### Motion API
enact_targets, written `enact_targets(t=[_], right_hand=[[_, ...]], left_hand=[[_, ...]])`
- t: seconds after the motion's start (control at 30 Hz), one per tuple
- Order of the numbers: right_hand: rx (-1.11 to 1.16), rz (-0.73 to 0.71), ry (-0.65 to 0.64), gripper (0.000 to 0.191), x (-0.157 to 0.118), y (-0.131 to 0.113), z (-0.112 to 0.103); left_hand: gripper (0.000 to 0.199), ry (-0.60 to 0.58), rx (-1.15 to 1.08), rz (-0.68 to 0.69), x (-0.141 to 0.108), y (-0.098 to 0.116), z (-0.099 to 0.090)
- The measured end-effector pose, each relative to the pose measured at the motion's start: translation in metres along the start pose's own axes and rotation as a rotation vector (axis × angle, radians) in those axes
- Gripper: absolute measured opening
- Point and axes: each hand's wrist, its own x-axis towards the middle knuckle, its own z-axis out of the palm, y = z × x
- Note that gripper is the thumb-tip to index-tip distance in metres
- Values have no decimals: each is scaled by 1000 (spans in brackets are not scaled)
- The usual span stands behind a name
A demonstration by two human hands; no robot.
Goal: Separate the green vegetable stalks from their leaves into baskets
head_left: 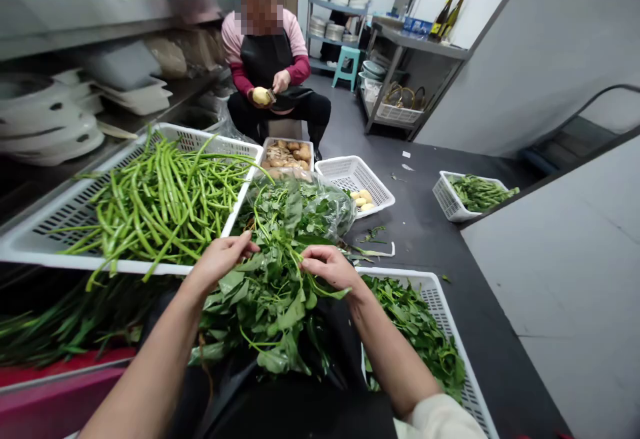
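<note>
Leafy green stems lie heaped over my lap on a black apron. My right hand pinches a stem at the right side of the heap. At the heap's left edge is my left hand, its fingers close together near the leaves; whatever they hold is too small to make out. To the left, long bare green stems fill a white basket. Another white basket with leafy greens stands at the right. A clear plastic bag of greens is just beyond my hands.
A person opposite holds a peeled potato and a tool. Between us stand a box of brown potatoes and a white basket with peeled ones. Shelves line the left; a wall is at right.
</note>
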Motion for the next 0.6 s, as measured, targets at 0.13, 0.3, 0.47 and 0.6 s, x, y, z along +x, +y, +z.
enact_targets(t=[0.13, 0.3, 0.47, 0.6], right_hand=[[202, 72, -59, 19, -6, 0, 4], [303, 167, -32, 19, -13, 11, 8], [173, 109, -11, 19, -13, 6, 12], [-128, -37, 7, 13, -13, 4, 17]], left_hand=[[39, -262, -486, -178, 3, 11, 21], [16, -210, -839, -224, 6, 21, 41], [19, -180, -875, -98, 1, 22, 39], [23, -153, -910, -135, 0, 23, 34]])
